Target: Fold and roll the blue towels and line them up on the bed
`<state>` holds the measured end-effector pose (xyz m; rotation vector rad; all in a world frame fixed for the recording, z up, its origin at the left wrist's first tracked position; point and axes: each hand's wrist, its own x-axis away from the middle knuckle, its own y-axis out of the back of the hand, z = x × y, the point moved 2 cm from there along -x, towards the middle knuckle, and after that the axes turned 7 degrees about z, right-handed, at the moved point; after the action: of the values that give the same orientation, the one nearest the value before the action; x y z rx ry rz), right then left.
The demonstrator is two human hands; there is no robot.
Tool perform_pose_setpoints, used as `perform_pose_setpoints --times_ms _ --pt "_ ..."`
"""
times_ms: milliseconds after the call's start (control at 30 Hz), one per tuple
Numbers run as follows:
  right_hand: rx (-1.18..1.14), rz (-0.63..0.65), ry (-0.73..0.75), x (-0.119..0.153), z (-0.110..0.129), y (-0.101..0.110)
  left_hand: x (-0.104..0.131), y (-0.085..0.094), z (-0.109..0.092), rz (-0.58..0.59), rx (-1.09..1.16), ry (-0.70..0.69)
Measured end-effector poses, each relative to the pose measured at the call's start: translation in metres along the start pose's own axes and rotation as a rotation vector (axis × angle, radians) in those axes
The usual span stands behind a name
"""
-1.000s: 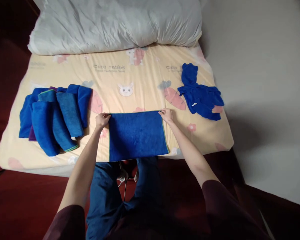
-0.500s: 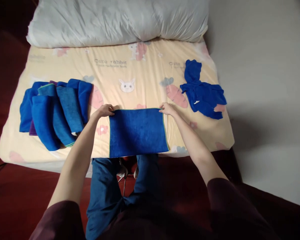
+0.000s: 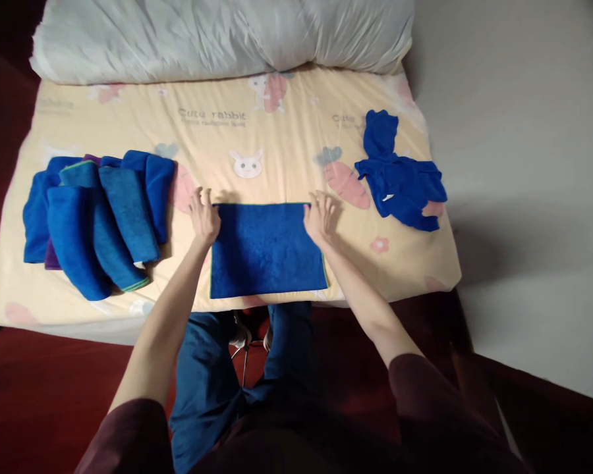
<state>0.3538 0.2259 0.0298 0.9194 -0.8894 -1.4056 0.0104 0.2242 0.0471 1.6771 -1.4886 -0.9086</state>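
A blue cloth with thin green edging (image 3: 267, 250) lies flat in a rectangle near the bed's front edge. At its far left corner is my left hand (image 3: 205, 216), fingers spread, the thumb beside the cloth's edge. My right hand (image 3: 320, 216) rests at the far right corner, also with fingers apart and touching the cloth. Several folded blue cloths (image 3: 79, 230) overlap in a pile on the left, with a bit of purple showing beneath. On the right lies a crumpled blue cloth (image 3: 400, 181) with a small white tag.
The bed (image 3: 277, 145) has a pale yellow sheet with rabbit and carrot prints. A rolled grey-white quilt (image 3: 217, 39) lies across its far side. A pale wall (image 3: 524, 164) stands at the right. My legs are below the front edge.
The blue cloth now lies slightly further from the bed's front edge. Both hands have opened from their pinch on its far corners, and their fingers are now spread.
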Motion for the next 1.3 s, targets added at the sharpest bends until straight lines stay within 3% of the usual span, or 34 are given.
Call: perform_pose_setpoints --times_ms 67,133,200,300,400,533,633,767,900,1000,1167,1300 --pt "0.032 0.104 0.178 0.024 0.025 -0.014 0.023 -0.015 -0.015 0.091 -0.065 -0.188" --pt "0.041 0.238 0.289 0.037 0.030 -0.026 0.039 -0.028 -0.016 0.206 -0.079 -0.289" --pt "0.043 0.281 0.251 0.035 0.017 -0.030 0.042 -0.035 -0.004 0.231 -0.065 -0.254" --pt "0.013 0.198 0.061 0.020 -0.004 -0.024 0.031 -0.035 0.010 0.184 -0.024 -0.133" --pt "-0.010 0.150 0.018 0.028 0.008 -0.017 0.036 -0.036 -0.007 0.160 0.001 -0.136" --pt "0.009 0.302 0.287 0.091 0.040 -0.021 0.095 -0.050 -0.043 0.300 -0.009 -0.358" --pt "0.023 0.322 0.283 0.131 0.033 -0.022 0.140 -0.055 -0.045 0.344 -0.035 -0.390" --pt "0.026 0.236 0.149 0.152 0.027 -0.019 0.167 -0.053 -0.045 0.291 -0.040 -0.319" --pt "-0.031 0.325 0.348 0.178 0.047 -0.022 0.193 -0.052 -0.057 0.390 -0.019 -0.482" --pt "-0.046 0.299 0.277 0.199 0.034 -0.014 0.219 -0.037 -0.036 0.344 -0.072 -0.391" --pt "-0.047 0.199 0.120 0.230 -0.018 0.009 0.260 0.001 0.028 0.259 -0.106 -0.186" --pt "-0.136 0.116 0.229 0.259 -0.042 0.016 0.286 0.014 0.060 0.181 -0.069 -0.167"
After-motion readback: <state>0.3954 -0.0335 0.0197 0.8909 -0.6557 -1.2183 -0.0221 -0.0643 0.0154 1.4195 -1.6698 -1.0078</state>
